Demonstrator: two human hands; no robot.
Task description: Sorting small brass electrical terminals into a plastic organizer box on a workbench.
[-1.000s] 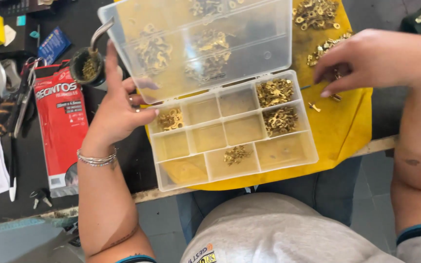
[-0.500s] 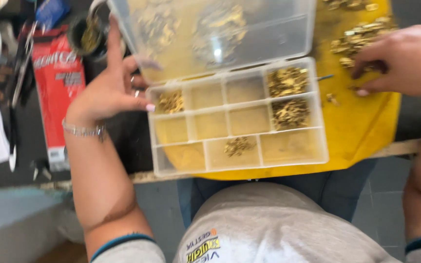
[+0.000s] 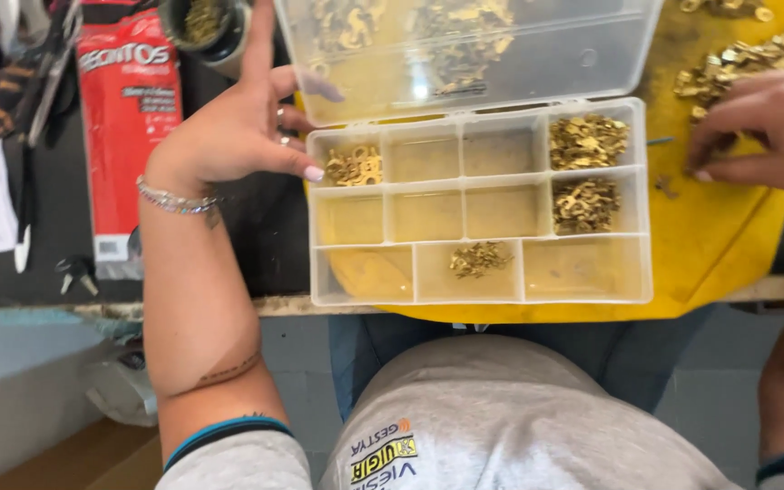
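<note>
Sat on a yellow cloth (image 3: 728, 236) at the near edge of the dark tabletop (image 3: 256, 227): a clear plastic compartment box (image 3: 481, 210), long axis running left to right, hinged lid (image 3: 465, 50) thrown open and tilted away toward the far side. Held small brass terminals in four cells: a cluster in the far-left cell (image 3: 354, 168), two fuller heaps in the right-hand column (image 3: 587, 141) (image 3: 584, 203), a small scatter in the near middle cell (image 3: 478, 259). Remaining cells bare.

Rested at the box's far-left corner: left hand (image 3: 238, 127), fingers spread wide and gripping nothing, thumb tip touching the rim beside the far-left cell, index finger stretched up along the lid's left edge. Worn on that wrist: a silver bracelet (image 3: 174, 200). Hovered over the cloth just right of the box: right hand (image 3: 759, 132), fingers curled downward with tips on the cloth beside a loose pile of brass terminals (image 3: 732, 68); whether anything was pinched, impossible to tell.

Lay left of the box: a red flat packet (image 3: 129, 109), with a dark cup of brass bits (image 3: 201, 27) beyond it.

Compared with half a second earlier: box, lid and both hands in much the same places, only shifted slightly in view.
</note>
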